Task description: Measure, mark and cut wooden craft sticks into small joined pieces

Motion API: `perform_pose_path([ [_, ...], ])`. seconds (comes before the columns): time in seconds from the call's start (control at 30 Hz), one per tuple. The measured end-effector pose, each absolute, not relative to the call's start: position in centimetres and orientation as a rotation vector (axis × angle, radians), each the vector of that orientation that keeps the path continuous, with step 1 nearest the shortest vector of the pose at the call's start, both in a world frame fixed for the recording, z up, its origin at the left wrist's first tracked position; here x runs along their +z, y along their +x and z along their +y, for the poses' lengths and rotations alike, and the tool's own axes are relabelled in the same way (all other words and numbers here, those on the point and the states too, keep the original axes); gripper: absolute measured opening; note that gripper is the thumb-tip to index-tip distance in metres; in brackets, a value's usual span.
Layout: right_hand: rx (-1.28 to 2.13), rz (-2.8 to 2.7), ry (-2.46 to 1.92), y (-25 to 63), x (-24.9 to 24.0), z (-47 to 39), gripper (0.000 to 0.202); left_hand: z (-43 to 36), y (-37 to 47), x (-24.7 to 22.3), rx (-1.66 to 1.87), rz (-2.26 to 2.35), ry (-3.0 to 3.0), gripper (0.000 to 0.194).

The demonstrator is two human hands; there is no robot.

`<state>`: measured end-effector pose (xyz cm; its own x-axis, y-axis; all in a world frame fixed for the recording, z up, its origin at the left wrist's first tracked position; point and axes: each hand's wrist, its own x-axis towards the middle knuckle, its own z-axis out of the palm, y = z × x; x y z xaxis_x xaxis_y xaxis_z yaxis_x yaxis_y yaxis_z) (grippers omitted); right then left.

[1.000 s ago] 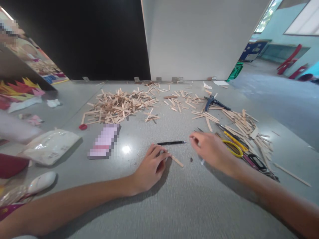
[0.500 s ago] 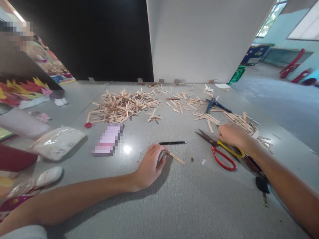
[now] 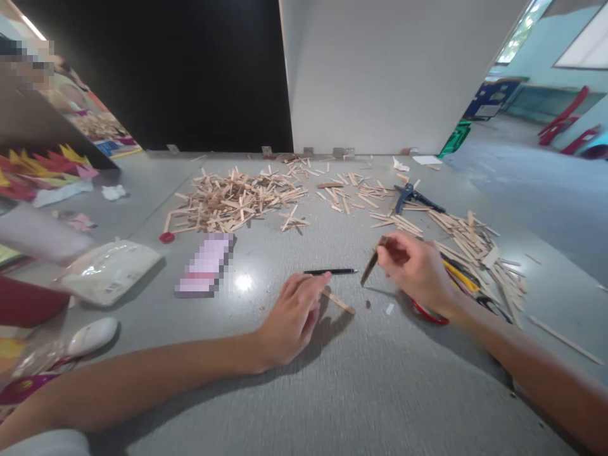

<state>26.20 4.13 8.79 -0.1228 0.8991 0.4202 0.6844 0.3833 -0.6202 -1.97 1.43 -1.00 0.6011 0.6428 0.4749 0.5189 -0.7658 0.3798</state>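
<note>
My right hand (image 3: 415, 269) is closed in a pinch on a dark brown flat stick (image 3: 370, 269), which tilts with its lower end near the table. Beneath that hand lie the scissors (image 3: 430, 313), with a red and a yellow handle; their blades are hidden. My left hand (image 3: 294, 313) hovers low over the table, index finger stretched out to the black pen (image 3: 332, 272). Whether the fingertip touches the pen I cannot tell. A pale wooden craft stick (image 3: 339, 301) lies partly under the left fingers.
A big heap of wooden sticks (image 3: 232, 199) lies at the back left; more sticks (image 3: 460, 234) spread at right. Blue-handled pliers (image 3: 408, 196) rest among them. At left are a phone (image 3: 205, 266), a clear plastic packet (image 3: 111, 269) and a white mouse (image 3: 94, 335). Upright boards (image 3: 370, 76) stand behind.
My right hand has come left from beside the scissors, now with the dark stick in it. My left fingers have lifted off the pale stick and the index finger has stretched forward.
</note>
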Motion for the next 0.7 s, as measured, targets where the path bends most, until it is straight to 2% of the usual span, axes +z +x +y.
perform_pose_path([
  [0.1, 0.266, -1.976, -1.331, 25.9, 8.8, 4.1, 0.011, 1.0, -1.8, -1.2, 0.803, 1.011, 2.777, 0.067],
  [0.23, 0.206, -2.038, -1.254, 26.1, 8.9, 4.2, 0.009, 0.5, -1.9, -1.2, 0.714, 1.013, 2.933, 0.085],
  [0.4, 0.296, -2.025, -1.207, 26.1, 8.1, 4.1, 0.008, 0.4, -2.3, -1.0, 0.807, 0.923, 3.028, 0.096],
  [0.57, 0.233, -2.08, -1.143, 26.4, 8.0, 4.3, 0.008, 0.4, -2.2, -0.9, 0.905, 0.89, 3.094, 0.108],
  [0.63, 0.317, -2.152, -1.153, 26.6, 8.2, 4.5, 0.009, 0.4, -2.1, -0.8, 0.924, 0.878, 3.106, 0.105],
  [0.7, 0.51, -2.255, -1.171, 26.9, 8.3, 4.8, 0.02, 0.5, -2.0, -0.6, 0.915, 0.89, 3.103, 0.093],
])
